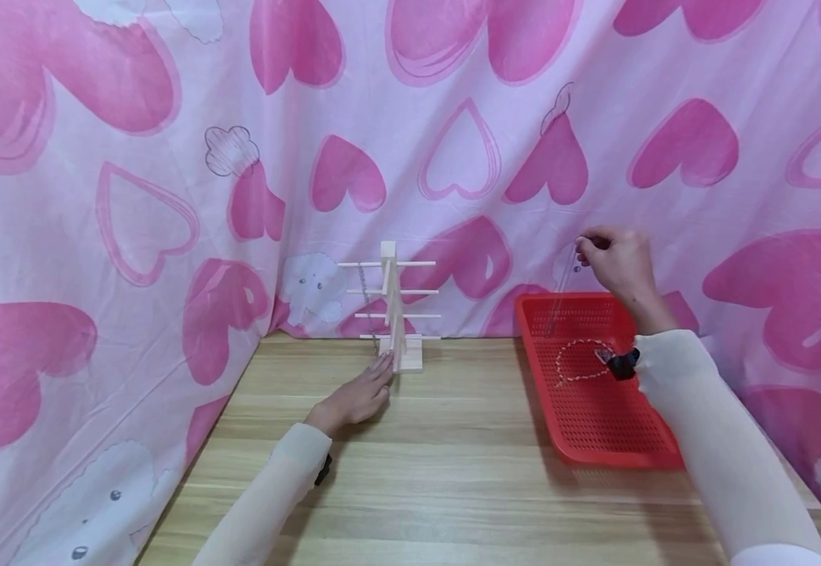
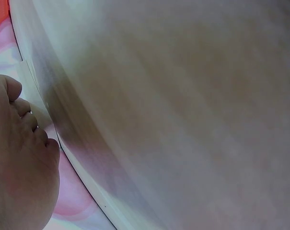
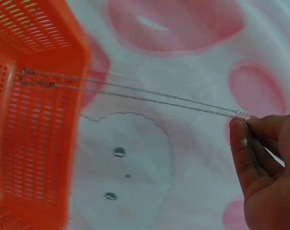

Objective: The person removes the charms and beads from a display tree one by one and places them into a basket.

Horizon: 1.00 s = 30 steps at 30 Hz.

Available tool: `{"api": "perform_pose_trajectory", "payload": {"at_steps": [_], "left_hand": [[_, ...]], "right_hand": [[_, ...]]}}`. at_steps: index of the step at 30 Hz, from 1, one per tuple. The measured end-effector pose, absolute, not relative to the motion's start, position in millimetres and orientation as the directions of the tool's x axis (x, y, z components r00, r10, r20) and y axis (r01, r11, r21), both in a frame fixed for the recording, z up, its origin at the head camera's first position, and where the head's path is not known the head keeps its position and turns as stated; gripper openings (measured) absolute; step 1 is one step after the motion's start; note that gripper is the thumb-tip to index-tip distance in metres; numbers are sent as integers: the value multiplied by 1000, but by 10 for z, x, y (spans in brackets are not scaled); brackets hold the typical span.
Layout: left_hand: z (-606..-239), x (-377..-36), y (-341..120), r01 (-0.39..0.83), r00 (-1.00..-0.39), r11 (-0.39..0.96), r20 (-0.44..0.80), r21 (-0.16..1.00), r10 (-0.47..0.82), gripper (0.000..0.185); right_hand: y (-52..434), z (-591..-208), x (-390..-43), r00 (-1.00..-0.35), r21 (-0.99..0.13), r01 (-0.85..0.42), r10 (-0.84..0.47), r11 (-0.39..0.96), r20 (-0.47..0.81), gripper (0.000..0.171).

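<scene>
My right hand [image 1: 618, 255] is raised over the far end of the red basket and pinches a thin silver chain necklace [image 3: 149, 92] between thumb and fingers. The chain hangs from the fingertips in a long loop, its lower end inside the basket in the right wrist view. My left hand [image 1: 364, 391] rests with extended fingers at the foot of a pale wooden rack [image 1: 394, 306], touching its base [image 1: 412, 355]. Another silver chain [image 1: 364, 291] hangs on the rack's left side from the top peg. The left wrist view shows the hand's fingers [image 2: 27, 115] beside the base.
The red perforated basket [image 1: 562, 440] stands on the right of the wood-grain table [image 1: 452, 487]. Inside it lies a beaded string [image 1: 558, 368], with a small piece near my right wrist. A pink heart-print cloth [image 1: 382, 102] surrounds the table at the back and sides.
</scene>
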<state>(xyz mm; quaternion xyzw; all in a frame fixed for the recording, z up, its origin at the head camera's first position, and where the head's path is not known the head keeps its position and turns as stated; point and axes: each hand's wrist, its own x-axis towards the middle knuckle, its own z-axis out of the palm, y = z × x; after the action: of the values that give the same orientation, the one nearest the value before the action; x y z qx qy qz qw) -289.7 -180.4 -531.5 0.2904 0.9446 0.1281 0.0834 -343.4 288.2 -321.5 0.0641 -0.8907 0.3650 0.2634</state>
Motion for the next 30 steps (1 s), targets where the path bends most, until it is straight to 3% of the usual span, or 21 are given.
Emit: {"api": "perform_pose_trajectory", "payload": {"at_steps": [9,30], "left_hand": [[-5277,-2873,-1793,521,-819,804,-96,286,565,60],[-5300,-2902,-1797,521,-820,807,-100,279,564,60]], "right_hand": [[2838,-3563,-3559,-878,-603,-290,44,743,477,27],[2991,-4170,-3670,-968,-614,-178,-24,769,251,26]]}}
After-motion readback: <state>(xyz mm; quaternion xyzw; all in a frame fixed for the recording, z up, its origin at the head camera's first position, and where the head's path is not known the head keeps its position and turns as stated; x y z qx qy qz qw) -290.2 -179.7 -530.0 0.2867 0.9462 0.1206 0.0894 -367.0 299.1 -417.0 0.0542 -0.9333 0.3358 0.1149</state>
